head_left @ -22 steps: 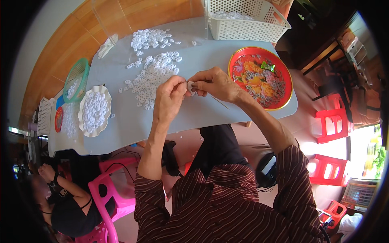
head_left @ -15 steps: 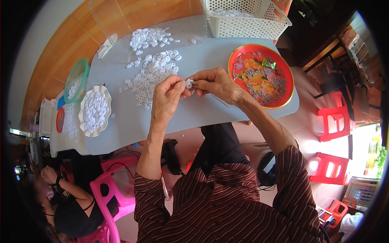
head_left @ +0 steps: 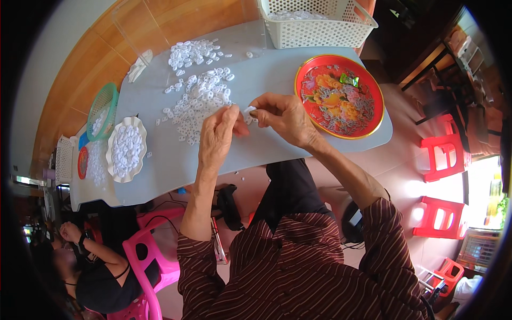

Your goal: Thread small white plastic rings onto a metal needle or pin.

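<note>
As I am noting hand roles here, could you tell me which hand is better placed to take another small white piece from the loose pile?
Probably the left hand: it lies beside the pile of white pieces, while the right hand is farther off, nearer the red tray.

Bright, even daylight; the strongest source lies at the right, where a sunlit opening is overexposed. Shadows on the table [head_left: 160, 160] are soft. Fisheye bending curves straight edges near the rim; corners vignette to black; detail stays sharp centrally
</note>
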### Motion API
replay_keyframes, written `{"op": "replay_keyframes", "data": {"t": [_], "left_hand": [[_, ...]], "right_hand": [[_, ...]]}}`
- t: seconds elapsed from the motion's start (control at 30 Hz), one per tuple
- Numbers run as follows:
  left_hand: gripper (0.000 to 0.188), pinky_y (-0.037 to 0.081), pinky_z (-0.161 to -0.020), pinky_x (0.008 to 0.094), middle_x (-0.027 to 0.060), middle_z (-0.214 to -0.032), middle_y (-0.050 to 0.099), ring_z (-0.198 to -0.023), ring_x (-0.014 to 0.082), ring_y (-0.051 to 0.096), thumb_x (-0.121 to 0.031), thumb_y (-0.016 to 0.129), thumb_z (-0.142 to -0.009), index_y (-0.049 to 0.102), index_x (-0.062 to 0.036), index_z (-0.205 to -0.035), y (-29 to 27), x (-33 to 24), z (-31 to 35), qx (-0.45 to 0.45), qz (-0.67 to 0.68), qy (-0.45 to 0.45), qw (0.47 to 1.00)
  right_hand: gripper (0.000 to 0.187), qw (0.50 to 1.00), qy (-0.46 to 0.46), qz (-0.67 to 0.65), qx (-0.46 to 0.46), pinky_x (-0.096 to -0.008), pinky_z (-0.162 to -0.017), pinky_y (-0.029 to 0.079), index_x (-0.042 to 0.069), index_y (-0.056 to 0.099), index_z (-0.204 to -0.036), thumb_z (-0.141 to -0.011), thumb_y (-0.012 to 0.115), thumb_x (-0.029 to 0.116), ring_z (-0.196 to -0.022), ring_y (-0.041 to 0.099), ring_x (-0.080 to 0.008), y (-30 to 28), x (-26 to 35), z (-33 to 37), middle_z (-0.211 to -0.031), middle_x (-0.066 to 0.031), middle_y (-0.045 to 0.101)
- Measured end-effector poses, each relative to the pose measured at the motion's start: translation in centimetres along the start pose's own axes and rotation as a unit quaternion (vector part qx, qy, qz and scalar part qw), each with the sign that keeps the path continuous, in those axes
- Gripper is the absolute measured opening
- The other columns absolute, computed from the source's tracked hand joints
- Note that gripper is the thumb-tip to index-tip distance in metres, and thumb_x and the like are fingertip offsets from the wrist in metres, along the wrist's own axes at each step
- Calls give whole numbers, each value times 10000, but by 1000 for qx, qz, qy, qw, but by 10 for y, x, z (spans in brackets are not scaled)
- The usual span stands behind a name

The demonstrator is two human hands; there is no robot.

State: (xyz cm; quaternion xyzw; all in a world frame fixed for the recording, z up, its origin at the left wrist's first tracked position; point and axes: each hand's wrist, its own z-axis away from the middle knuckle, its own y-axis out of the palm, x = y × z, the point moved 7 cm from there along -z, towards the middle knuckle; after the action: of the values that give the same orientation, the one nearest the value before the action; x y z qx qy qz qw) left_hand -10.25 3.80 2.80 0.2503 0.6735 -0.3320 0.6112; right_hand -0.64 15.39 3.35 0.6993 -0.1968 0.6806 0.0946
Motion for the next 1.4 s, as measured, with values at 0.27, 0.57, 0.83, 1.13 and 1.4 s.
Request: {"op": "replay_keyframes", "data": {"t": [0.27,0.57,0.83,1.13,1.4], "left_hand": [[236,450,-649,248,65,-736,631,-671,113,554,-191,516,-904,606,20,-959,15,-21,4,48,50,31,997],[128,454,-599,239,71,-738,633,-639,106,554,-64,479,-881,567,23,-912,22,-34,7,-9,-33,104,994],[157,449,-551,313,136,-698,581,-573,180,531,-23,461,-847,561,6,-964,36,-41,-13,-106,-153,195,963],[217,488,-661,378,189,-877,609,-765,321,611,-22,488,-869,550,6,-1075,47,-51,6,-40,-253,261,931],[235,429,-609,240,53,-739,630,-658,109,541,-155,496,-917,620,39,-963,29,-20,-8,-22,2,47,999]], "right_hand": [[219,977,-185,97,-49,-252,-671,491,-6,616,-1034,-817,596,-4,-712,597,-99,-1,24,13,-845,-54,642],[206,990,-32,-134,1,-243,-615,472,-58,585,-1034,-893,479,48,-653,544,-94,-1,-4,13,-806,-45,616],[213,974,-64,65,-207,-332,-607,502,-44,614,-954,-814,491,59,-635,655,-217,-11,8,-1,-728,-169,665],[192,985,-44,37,-165,-294,-597,498,-50,613,-936,-811,497,39,-632,629,-154,-11,-2,2,-703,-135,653],[176,987,-49,-91,-122,-271,-632,489,-51,599,-942,-837,490,40,-659,603,-113,-9,-10,4,-718,-93,646]]}}
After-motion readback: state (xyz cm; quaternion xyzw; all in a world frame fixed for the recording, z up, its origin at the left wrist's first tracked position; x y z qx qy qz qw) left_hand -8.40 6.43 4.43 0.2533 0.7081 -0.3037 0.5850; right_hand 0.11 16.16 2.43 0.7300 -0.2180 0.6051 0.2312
